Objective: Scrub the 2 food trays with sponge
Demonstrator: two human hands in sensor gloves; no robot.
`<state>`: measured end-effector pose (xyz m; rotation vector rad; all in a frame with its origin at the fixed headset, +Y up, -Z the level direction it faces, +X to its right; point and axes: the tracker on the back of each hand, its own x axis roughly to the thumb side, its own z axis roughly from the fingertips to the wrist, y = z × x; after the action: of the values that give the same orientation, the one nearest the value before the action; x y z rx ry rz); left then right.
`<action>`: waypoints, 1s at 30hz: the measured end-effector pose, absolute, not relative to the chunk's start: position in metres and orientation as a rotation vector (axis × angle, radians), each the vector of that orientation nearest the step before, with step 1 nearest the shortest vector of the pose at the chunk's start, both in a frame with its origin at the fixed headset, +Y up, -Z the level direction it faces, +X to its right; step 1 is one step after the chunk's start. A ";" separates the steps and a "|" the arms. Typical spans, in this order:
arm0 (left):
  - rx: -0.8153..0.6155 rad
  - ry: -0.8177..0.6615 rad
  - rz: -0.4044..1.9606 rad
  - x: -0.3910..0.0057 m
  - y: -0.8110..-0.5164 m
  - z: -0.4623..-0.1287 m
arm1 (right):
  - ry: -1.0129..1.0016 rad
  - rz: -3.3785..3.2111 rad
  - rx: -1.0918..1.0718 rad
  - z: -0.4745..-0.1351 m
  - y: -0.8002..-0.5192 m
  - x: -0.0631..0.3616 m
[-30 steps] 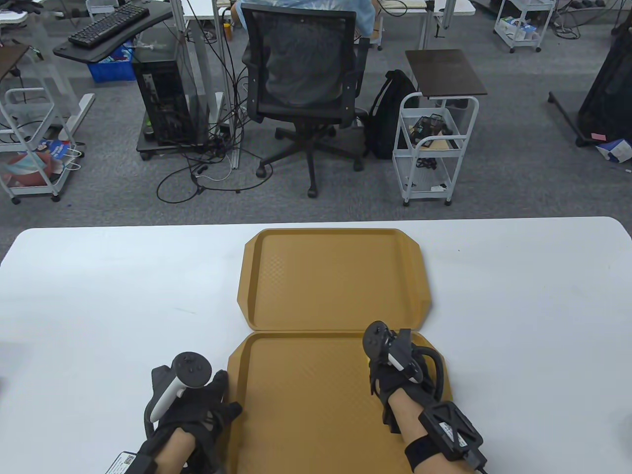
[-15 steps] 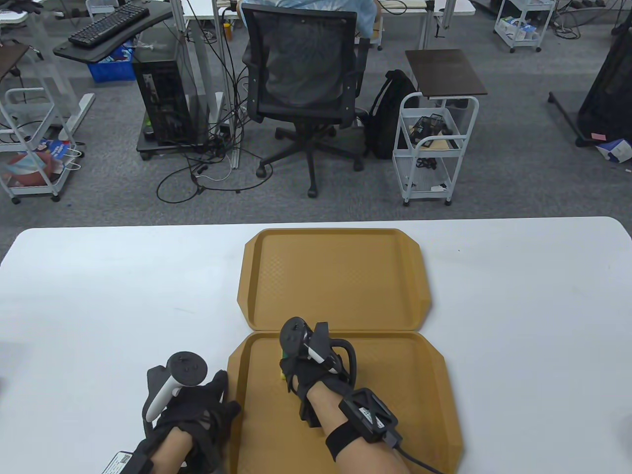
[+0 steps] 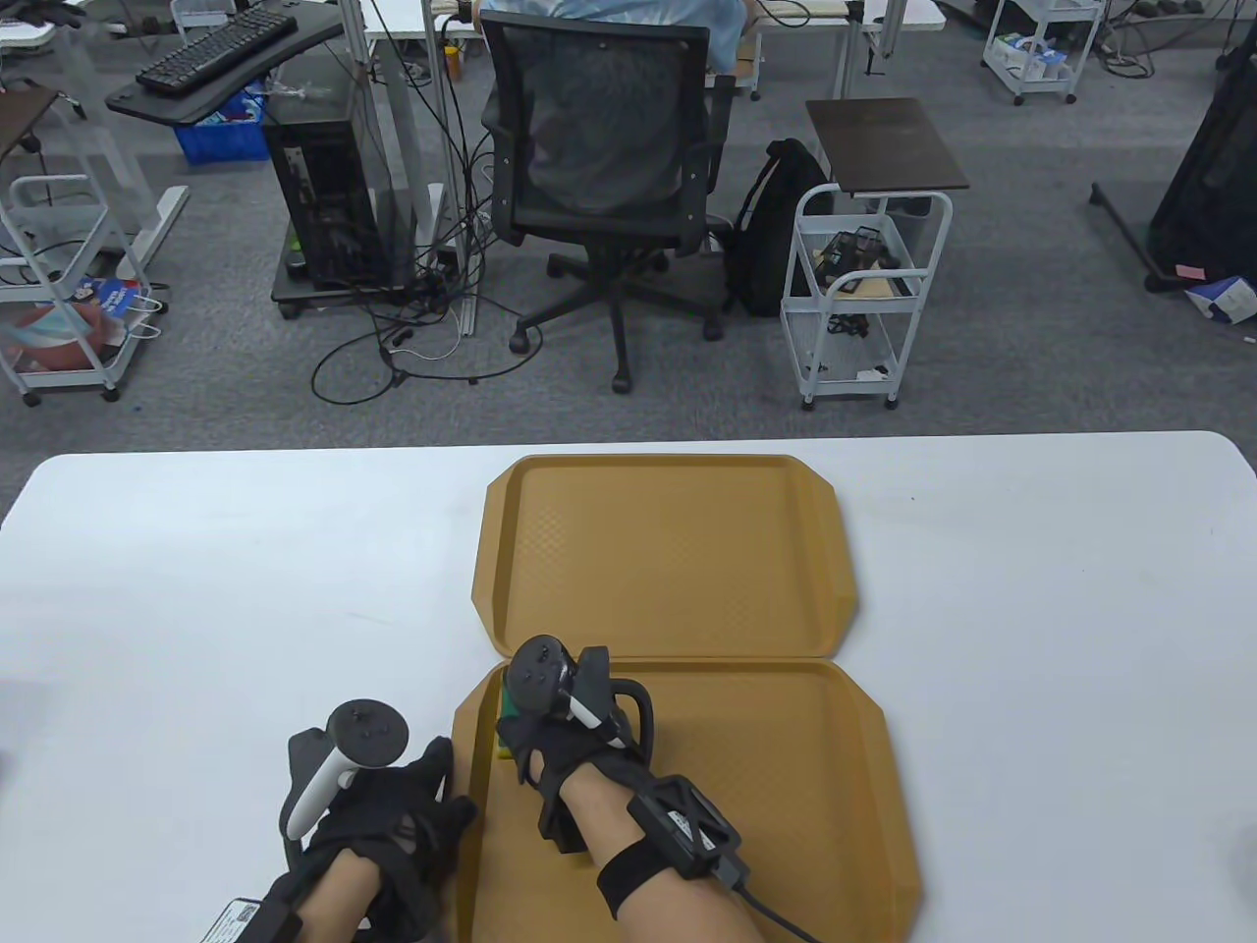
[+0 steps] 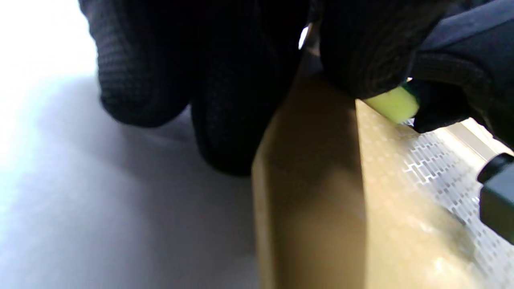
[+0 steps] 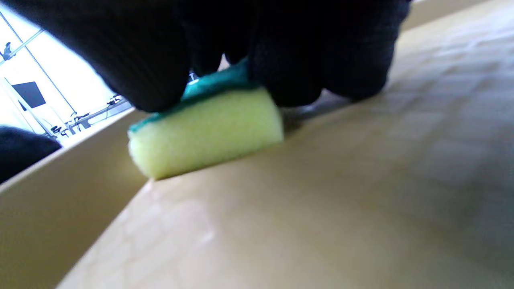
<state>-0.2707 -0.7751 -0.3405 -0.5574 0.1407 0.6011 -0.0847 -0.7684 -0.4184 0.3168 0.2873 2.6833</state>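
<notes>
Two tan food trays lie end to end on the white table, the far tray (image 3: 668, 550) bare and the near tray (image 3: 776, 796) under my hands. My right hand (image 3: 516, 732) grips a yellow sponge with a green top (image 5: 209, 136) and presses it on the near tray's floor at its far-left corner. A sliver of the sponge (image 3: 504, 705) shows beside the glove. My left hand (image 3: 442, 776) lies along the near tray's left rim (image 4: 305, 168). Its fingers (image 4: 152, 80) rest on the table and the thumb sits on the rim.
The white table (image 3: 1061, 609) stretches to both sides of the trays. Beyond its far edge are an office chair (image 3: 599, 167) with a person seated in it, a white cart (image 3: 864, 285) and a backpack (image 3: 771, 226) on the grey floor.
My right hand has slid the sponge leftwards across the near tray, from its right side to its far-left corner. The left hand and both trays have stayed put.
</notes>
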 end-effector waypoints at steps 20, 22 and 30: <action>-0.559 0.154 0.632 -0.274 -0.776 -0.340 | 0.541 2.627 0.559 -0.340 -0.768 -0.080; -0.559 0.155 0.635 -0.274 -0.776 -0.340 | 0.550 2.626 0.576 -0.329 -0.768 -0.079; -0.548 0.153 0.610 -0.274 -0.775 -0.340 | 0.608 2.590 0.559 -0.299 -0.768 -0.079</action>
<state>-0.2739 -0.7755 -0.3402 -0.5483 0.1534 0.6101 -0.0789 -0.7683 -0.2988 0.5593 0.6077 2.5902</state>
